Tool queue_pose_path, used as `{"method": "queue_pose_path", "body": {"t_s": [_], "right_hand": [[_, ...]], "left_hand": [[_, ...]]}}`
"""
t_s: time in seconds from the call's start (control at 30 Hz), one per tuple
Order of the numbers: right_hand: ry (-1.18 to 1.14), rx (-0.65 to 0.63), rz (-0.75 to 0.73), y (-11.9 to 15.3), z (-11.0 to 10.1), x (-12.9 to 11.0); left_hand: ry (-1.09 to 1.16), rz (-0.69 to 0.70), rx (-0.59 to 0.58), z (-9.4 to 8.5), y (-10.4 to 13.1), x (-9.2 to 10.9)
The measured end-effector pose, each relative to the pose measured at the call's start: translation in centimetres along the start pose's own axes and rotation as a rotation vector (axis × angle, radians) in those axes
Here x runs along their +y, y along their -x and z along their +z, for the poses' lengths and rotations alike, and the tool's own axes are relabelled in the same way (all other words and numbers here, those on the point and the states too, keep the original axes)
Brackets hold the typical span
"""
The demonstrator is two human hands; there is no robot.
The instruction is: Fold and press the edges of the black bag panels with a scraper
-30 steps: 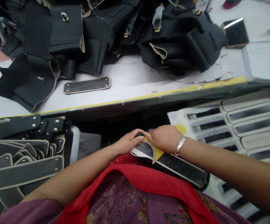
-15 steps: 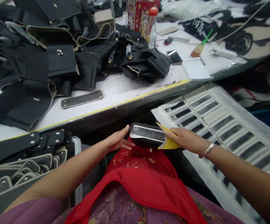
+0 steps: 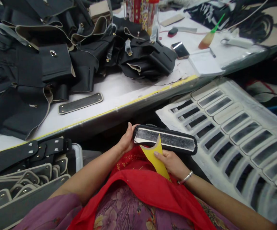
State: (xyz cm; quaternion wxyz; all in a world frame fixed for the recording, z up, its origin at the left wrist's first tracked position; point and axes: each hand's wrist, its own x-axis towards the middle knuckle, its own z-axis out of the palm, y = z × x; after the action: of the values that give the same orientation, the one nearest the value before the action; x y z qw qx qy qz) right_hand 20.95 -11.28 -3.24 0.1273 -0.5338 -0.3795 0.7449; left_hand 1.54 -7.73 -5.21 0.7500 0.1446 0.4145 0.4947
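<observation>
A long black piece (image 3: pixel 189 140) with rounded ends lies across my lap; a dark grey strip edged in white runs along its upward face. My left hand (image 3: pixel 126 140) grips its left end, thumb pointing up and the other fingers partly hidden by the piece. Pinched in my right hand (image 3: pixel 174 163) is a yellow card (image 3: pixel 155 156) with a curved notch at its top end. The card's tip overlaps the lower edge of the black piece in view; whether it touches cannot be made out. Both are above my red apron (image 3: pixel 138 174).
Black leather bag parts (image 3: pixel 57 64) are heaped on the white table (image 3: pixel 114 92), with a strap piece (image 3: pixel 80 103) near its edge. A phone (image 3: pixel 180 50), notepad (image 3: pixel 205 62) and glue bottle (image 3: pixel 206 40) stand farther right. Framed strips cover a board (image 3: pixel 245 99) at right. Studded straps (image 3: pixel 25 174) fill the left.
My right hand and the yellow card have moved left and down, off the right part of the black piece, baring more of its strip. My left hand has closed on the left end.
</observation>
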Motion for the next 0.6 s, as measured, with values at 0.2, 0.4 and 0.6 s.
{"method": "queue_pose_path", "body": {"t_s": [0.2,0.4,0.6], "right_hand": [[0.015,-0.04,0.052,-1.6,2.2,-0.8],[0.078,0.013,-0.008,-2.9,4.9,-0.4],[-0.036,0.072,-0.017,-3.4,7.5,0.7]], "left_hand": [[0.037,0.062,-0.038,-1.1,-0.7,-0.7],[0.09,0.058,-0.07,-2.4,-0.2,-0.8],[0.118,0.055,-0.16,-3.3,0.2,-1.1]]}}
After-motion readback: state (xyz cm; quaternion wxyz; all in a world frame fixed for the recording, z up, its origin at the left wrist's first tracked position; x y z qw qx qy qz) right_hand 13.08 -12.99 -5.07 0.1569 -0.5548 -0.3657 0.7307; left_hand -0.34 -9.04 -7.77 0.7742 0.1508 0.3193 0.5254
